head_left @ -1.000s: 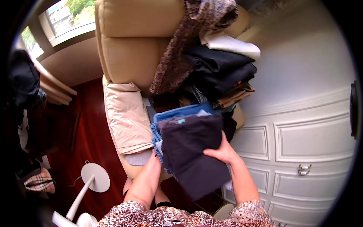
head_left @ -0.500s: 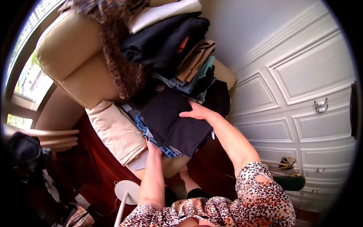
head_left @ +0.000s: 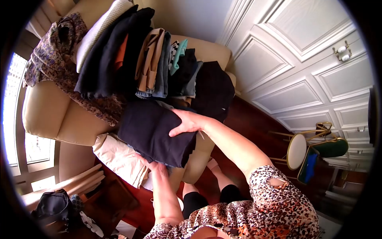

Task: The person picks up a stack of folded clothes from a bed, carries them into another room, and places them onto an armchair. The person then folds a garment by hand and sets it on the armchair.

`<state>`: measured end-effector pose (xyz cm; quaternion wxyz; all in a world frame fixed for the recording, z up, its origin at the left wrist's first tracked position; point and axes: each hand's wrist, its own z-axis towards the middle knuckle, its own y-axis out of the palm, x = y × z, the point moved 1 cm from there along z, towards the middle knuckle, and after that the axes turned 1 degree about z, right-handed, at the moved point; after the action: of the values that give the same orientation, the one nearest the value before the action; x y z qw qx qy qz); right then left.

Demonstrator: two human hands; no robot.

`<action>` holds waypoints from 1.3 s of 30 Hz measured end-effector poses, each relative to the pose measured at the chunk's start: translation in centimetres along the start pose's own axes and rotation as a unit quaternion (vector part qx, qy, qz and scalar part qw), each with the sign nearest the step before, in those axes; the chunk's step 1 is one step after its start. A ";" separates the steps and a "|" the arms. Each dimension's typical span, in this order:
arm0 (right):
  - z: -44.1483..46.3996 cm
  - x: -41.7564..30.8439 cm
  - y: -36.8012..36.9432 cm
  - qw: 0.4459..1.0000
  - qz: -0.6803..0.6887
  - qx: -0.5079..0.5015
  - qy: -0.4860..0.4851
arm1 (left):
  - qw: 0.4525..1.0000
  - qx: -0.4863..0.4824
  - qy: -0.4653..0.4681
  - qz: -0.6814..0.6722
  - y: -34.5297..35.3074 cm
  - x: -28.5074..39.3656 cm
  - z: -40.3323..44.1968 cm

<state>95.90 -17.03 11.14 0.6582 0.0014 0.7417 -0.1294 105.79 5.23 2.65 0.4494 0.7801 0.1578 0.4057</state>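
A folded black garment (head_left: 155, 129) lies across the front of the sofa seat, between my two hands. My right hand (head_left: 187, 121) grips its right side, thumb spread over the top and the other fingers at the far edge, partly hidden. At the near edge, my left hand (head_left: 156, 166) holds it from below, with its fingertips hidden under the cloth. Just left of that hand is a folded beige garment (head_left: 121, 159). Behind my right hand stands a large pile of folded clothes (head_left: 153, 63), with black, brown, denim and mint pieces.
The pile rests on a cream leather sofa (head_left: 75, 115). A patterned brown garment (head_left: 59, 71) drapes over its left side. Another black garment (head_left: 213, 89) hangs at the right end. White panelled doors (head_left: 294, 67) and a round-seated chair (head_left: 297, 151) are on the right; a black bag (head_left: 51, 209) is lower left.
My view has turned, so the sofa and pile appear farther left. Both hands stay on the black garment, and the blue denim edge beneath it is now mostly hidden.
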 end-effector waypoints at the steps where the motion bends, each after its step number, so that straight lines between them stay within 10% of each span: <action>1: 0.6 0.0 0.0 0.998 -0.051 0.017 0.019 | 1.000 0.004 0.000 0.008 -0.8 -0.6 0.8; 9: 1.7 0.8 -0.4 0.981 -0.136 0.038 0.135 | 0.939 0.199 -0.090 0.266 0.3 0.6 -5.8; 12: 0.0 0.3 -0.5 0.976 -0.136 0.059 0.158 | 0.870 0.117 0.189 0.440 5.7 1.5 -9.9; 16: -0.7 0.7 -0.4 0.977 -0.092 0.102 0.163 | 0.646 -0.103 0.408 0.637 15.4 1.6 -8.7; 20: 0.2 7.2 -0.5 0.992 0.005 0.128 0.013 | 0.273 -0.074 0.271 0.920 13.3 -5.2 0.6; 25: -6.5 10.0 -5.8 0.928 0.286 0.240 0.022 | 0.272 -0.046 0.286 0.918 12.0 -9.1 1.1; 32: -6.6 11.3 -17.1 0.769 -0.193 0.607 -0.049 | 0.285 -0.043 0.260 0.922 12.2 -9.1 0.2; 39: -5.0 15.4 -24.6 0.869 -0.178 0.397 0.237 | 0.279 -0.034 0.259 0.924 12.4 -10.3 0.8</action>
<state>84.68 -42.44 1.31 0.3728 0.1616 0.7488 -0.5236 98.51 -8.29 7.70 -0.2637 0.2427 -0.5741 0.7362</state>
